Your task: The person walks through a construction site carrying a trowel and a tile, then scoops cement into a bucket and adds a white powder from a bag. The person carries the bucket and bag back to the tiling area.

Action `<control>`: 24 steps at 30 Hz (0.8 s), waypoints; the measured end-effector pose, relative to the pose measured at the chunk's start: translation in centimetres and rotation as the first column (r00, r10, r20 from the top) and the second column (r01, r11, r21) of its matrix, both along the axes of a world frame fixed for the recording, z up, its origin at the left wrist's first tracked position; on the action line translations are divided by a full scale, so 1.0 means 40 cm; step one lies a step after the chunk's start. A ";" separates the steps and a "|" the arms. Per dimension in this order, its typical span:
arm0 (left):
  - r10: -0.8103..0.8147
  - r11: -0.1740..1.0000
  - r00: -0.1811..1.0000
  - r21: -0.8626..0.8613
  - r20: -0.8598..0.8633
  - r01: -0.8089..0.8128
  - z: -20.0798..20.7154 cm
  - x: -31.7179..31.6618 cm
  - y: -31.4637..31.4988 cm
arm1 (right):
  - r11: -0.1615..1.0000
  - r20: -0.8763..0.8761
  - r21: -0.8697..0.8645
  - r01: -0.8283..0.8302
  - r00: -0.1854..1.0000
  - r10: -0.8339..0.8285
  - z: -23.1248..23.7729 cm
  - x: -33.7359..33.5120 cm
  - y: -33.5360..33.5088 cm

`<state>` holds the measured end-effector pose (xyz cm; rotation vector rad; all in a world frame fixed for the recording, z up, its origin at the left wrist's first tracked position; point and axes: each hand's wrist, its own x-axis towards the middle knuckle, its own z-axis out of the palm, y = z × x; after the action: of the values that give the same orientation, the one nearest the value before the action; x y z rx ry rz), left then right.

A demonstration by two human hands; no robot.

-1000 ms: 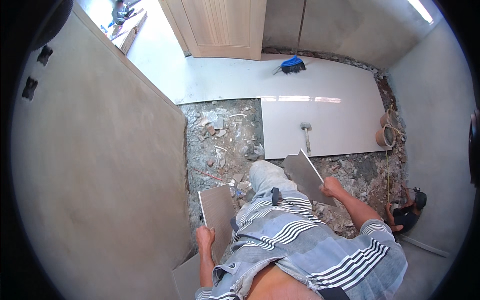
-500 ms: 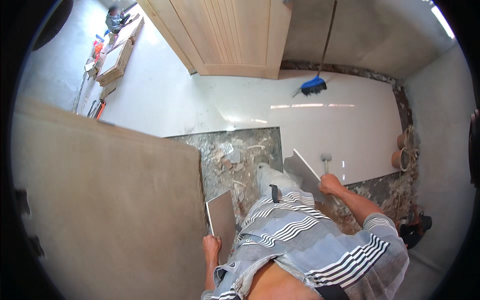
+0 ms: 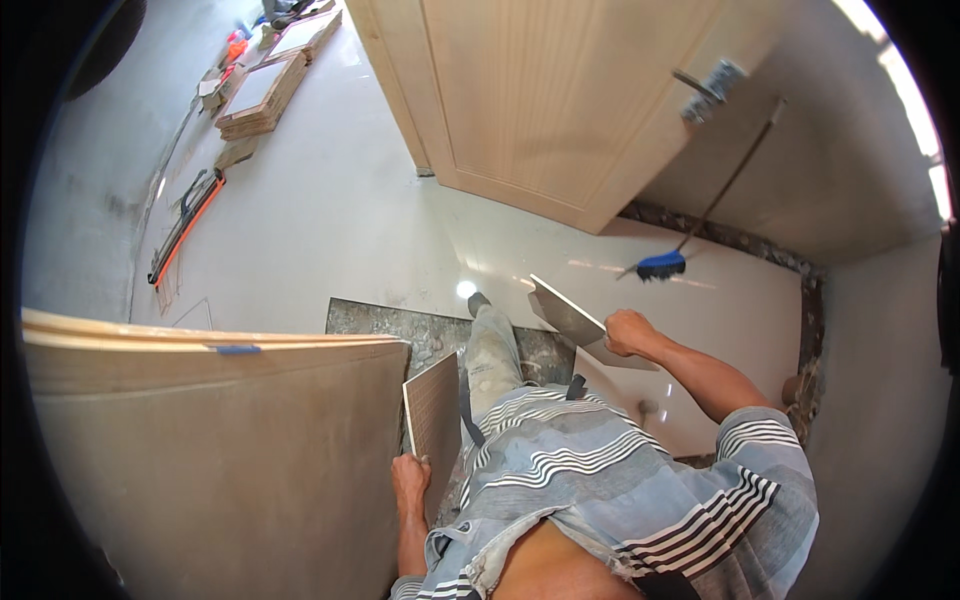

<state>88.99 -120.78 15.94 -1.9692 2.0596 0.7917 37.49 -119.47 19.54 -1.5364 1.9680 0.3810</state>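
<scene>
The left tile piece (image 3: pixel 434 432) hangs tilted toward seven o'clock, the right tile piece (image 3: pixel 562 318) toward four. The left hand (image 3: pixel 411 472) and right hand (image 3: pixel 630 333) each curl closed around one edge, probably to keep them clear of the leg (image 3: pixel 493 355). Compared with a second ago, the door (image 3: pixel 560 100) at one o'clock looms larger, and an orange-edged tool (image 3: pixel 188 228) now shows at ten.

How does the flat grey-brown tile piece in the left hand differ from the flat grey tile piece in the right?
The grey-brown tile piece, in the left hand, shows its pale edge nearly upright in the picture; the grey tile piece, in the right hand, shows its pale edge slanting down to the right. The left piece's face carries fine lines; the right piece's face looks plainer. Both are flat and thin.
</scene>
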 end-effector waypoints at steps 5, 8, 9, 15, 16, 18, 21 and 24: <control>0.076 0.995 0.997 0.061 -0.021 -0.075 -0.081 -0.075 -0.164 | 0.981 -0.038 0.089 -0.175 0.983 0.179 -0.003 -0.040 -0.405; 0.182 0.972 0.983 0.158 -0.033 -0.175 -0.091 -0.090 -0.270 | 0.952 -0.037 0.120 -0.282 0.957 0.288 -0.010 -0.016 -0.615; 0.227 0.958 0.973 0.188 -0.030 -0.218 -0.096 -0.103 -0.303 | 0.945 -0.035 0.108 -0.309 0.949 0.315 -0.013 -0.017 -0.685; 0.256 0.952 0.966 0.178 -0.019 -0.249 -0.075 -0.148 -0.501 | 0.930 0.009 0.023 -0.366 0.931 0.366 -0.007 0.010 -1.067; 0.284 0.943 0.959 0.180 0.003 -0.280 -0.080 -0.162 -0.533 | 0.923 0.008 0.003 -0.384 0.923 0.384 -0.011 0.012 -1.132; 0.383 0.900 0.924 0.222 0.004 -0.374 -0.083 -0.183 -0.597 | 0.899 -0.006 0.002 -0.439 0.899 0.439 -0.023 0.020 -1.265; 0.392 0.907 0.920 0.175 -0.009 -0.384 -0.096 -0.200 -0.681 | 0.854 -0.007 0.008 -0.520 0.854 0.520 -0.065 0.052 -1.466; 0.501 0.857 0.865 0.113 0.043 -0.502 -0.094 -0.201 -0.754 | 0.825 0.017 -0.033 -0.564 0.825 0.565 -0.110 0.130 -1.635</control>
<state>80.94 -150.95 12.20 -2.4629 1.4472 0.9627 42.69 -184.85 15.13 -2.1225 1.4600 0.5702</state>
